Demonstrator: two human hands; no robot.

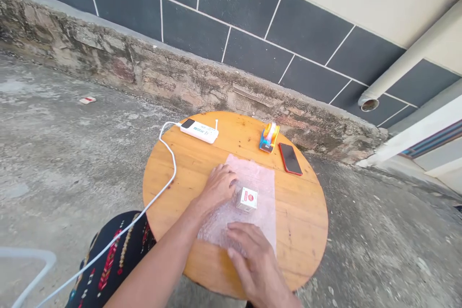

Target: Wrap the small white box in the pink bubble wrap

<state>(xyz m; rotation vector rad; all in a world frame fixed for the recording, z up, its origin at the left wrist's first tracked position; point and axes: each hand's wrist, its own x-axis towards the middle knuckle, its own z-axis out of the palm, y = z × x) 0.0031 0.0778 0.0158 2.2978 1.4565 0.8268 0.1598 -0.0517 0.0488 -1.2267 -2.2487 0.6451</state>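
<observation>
A small white box point(247, 199) with red print sits on a sheet of pinkish bubble wrap point(265, 190) near the middle of the round wooden table. To the left of the box, my left hand point(219, 185) rests at the wrap's left edge, fingers slightly curled and apart. My right hand point(252, 260) is over the near part of the wrap, below the box, its fingers spread with nothing in them. Neither hand touches the box.
Toward the table's point(303, 231) far side are a white power bank point(199, 131) with a cable point(173, 154) running left, a blue and yellow tape dispenser point(269, 138) and a red-edged phone point(290, 159). A stone-based wall point(202, 82) stands behind.
</observation>
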